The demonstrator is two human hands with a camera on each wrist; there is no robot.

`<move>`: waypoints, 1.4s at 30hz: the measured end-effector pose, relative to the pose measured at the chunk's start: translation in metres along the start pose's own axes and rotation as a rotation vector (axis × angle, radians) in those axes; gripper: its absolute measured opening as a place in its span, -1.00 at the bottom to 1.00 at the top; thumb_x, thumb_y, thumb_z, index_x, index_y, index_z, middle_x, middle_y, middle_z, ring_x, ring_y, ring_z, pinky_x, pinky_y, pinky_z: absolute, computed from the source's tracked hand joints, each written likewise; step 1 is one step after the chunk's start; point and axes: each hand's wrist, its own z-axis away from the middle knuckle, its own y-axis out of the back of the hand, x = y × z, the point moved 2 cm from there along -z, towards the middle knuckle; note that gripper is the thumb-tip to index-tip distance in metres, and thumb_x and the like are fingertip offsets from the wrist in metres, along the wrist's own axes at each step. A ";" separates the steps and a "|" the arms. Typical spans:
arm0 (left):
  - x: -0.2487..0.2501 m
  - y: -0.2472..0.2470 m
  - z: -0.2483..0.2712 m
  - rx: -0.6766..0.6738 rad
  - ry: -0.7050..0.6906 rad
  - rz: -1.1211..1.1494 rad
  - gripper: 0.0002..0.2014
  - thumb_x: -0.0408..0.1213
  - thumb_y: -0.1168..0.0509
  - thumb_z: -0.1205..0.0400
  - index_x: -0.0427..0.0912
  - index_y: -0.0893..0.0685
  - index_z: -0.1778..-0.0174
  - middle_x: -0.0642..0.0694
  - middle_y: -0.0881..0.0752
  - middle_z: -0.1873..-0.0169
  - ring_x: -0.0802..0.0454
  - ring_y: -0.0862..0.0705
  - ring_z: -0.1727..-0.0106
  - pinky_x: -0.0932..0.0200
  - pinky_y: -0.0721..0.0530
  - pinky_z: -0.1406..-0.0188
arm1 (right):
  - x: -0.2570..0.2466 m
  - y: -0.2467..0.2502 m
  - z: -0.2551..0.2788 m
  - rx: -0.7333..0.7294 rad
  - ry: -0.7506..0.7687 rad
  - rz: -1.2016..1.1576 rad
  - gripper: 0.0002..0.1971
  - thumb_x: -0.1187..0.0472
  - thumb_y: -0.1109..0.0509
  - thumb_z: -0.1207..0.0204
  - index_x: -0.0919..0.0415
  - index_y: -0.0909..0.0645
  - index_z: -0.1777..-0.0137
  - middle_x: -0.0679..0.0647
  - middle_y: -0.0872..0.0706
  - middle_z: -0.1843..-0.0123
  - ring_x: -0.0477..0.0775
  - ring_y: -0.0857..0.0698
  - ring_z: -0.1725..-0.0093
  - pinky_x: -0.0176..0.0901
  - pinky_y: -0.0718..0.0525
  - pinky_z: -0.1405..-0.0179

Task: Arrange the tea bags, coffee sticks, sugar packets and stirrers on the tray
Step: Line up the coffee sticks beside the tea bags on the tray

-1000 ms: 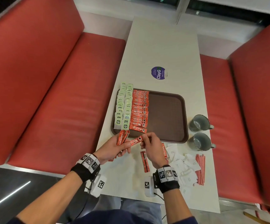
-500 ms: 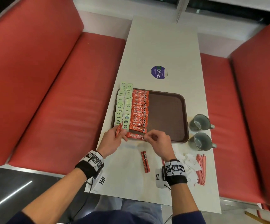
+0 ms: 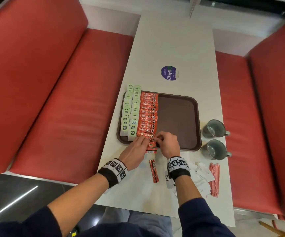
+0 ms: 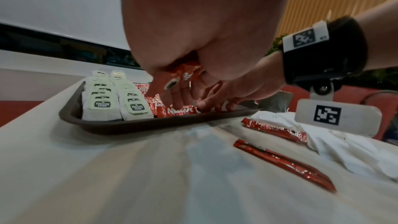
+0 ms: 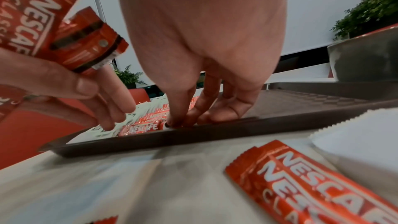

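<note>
Two hands at tray (image 3: 186, 117), left hand (image 3: 135, 149) clutching coffee sticks (image 5: 64, 28), right hand (image 3: 168, 144) fingertips pressing one

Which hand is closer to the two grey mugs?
The right hand. It works at the tray's near edge, on the side toward the mugs. The left hand is beyond it, holding spare coffee sticks.
</note>
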 end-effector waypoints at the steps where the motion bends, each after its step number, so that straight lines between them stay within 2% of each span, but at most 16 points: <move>1: 0.000 -0.002 -0.003 -0.004 -0.013 -0.032 -0.56 -0.57 -0.33 -0.69 -0.28 -0.55 -0.51 -0.21 -0.55 -0.41 -0.18 -0.60 -0.33 -0.13 -0.71 -0.37 | 0.000 -0.001 -0.002 0.005 0.004 0.009 -0.92 0.01 -0.55 -0.74 -0.08 -0.82 0.00 -0.10 -0.85 0.04 0.01 -0.81 0.04 0.00 -0.78 0.04; 6: -0.004 -0.008 -0.015 -0.035 -0.005 -0.131 -0.51 -0.56 -0.38 -0.67 -0.32 -0.53 -0.54 -0.26 -0.49 -0.45 -0.23 -0.54 -0.43 -0.16 -0.64 -0.54 | 0.000 -0.006 -0.009 0.007 0.034 0.018 -0.93 0.02 -0.52 -0.75 -0.07 -0.76 -0.02 -0.06 -0.82 -0.01 0.06 -0.79 0.01 0.12 -0.84 -0.01; 13: -0.008 -0.007 -0.023 -0.019 0.020 -0.154 -0.42 -0.58 -0.40 -0.63 -0.34 -0.50 -0.61 -0.26 -0.45 -0.49 -0.22 -0.49 -0.49 -0.14 -0.61 -0.59 | -0.004 -0.007 -0.011 0.087 0.063 -0.026 -0.91 0.07 -0.50 -0.77 -0.03 -0.69 -0.01 -0.08 -0.70 0.01 0.07 -0.74 0.02 0.03 -0.72 0.05; 17: -0.007 -0.005 -0.024 -0.020 0.036 -0.155 -0.43 -0.55 -0.40 -0.67 -0.32 -0.47 -0.62 -0.26 -0.43 -0.51 -0.21 -0.45 -0.52 -0.11 -0.63 -0.55 | -0.003 -0.010 -0.014 0.115 0.081 -0.068 -0.91 0.10 -0.53 -0.75 -0.02 -0.68 -0.02 -0.13 -0.68 0.05 0.02 -0.73 0.05 0.03 -0.76 0.05; 23: -0.007 -0.004 -0.030 -0.017 0.050 -0.170 -0.43 -0.53 -0.40 -0.66 -0.32 -0.48 -0.62 -0.28 -0.44 -0.52 -0.23 -0.45 -0.55 -0.09 -0.58 -0.58 | -0.001 -0.014 -0.022 0.153 0.097 -0.087 -0.88 0.12 -0.55 -0.74 -0.02 -0.65 -0.03 -0.08 -0.71 0.05 -0.01 -0.73 0.07 0.00 -0.77 0.04; 28: -0.007 -0.002 -0.036 -0.023 0.065 -0.177 -0.43 -0.53 -0.41 -0.65 -0.31 -0.48 -0.61 -0.27 -0.44 -0.50 -0.23 -0.48 -0.51 -0.08 -0.66 -0.46 | -0.002 -0.014 -0.027 0.159 0.105 -0.120 -0.90 0.16 -0.56 -0.73 0.04 -0.67 -0.07 -0.01 -0.72 0.03 0.02 -0.73 0.05 -0.03 -0.74 0.01; 37: -0.011 0.000 -0.043 0.001 0.069 -0.179 -0.41 -0.57 -0.42 -0.64 -0.33 -0.48 -0.61 -0.28 -0.41 -0.51 -0.23 -0.48 -0.52 -0.12 -0.66 -0.54 | -0.004 -0.015 -0.030 0.158 0.104 -0.112 -0.88 0.22 -0.56 -0.72 0.05 -0.67 -0.12 0.01 -0.73 -0.02 -0.01 -0.72 0.03 -0.13 -0.66 0.00; 42: -0.012 0.001 -0.039 0.026 0.064 -0.142 -0.42 -0.57 -0.40 -0.65 -0.33 -0.47 -0.61 -0.28 -0.42 -0.50 -0.22 -0.49 -0.52 -0.13 -0.66 -0.54 | -0.004 -0.017 -0.028 0.180 0.108 -0.117 -0.81 0.26 -0.58 -0.69 0.04 -0.66 -0.17 0.00 -0.72 -0.05 -0.02 -0.72 0.01 -0.04 -0.79 -0.06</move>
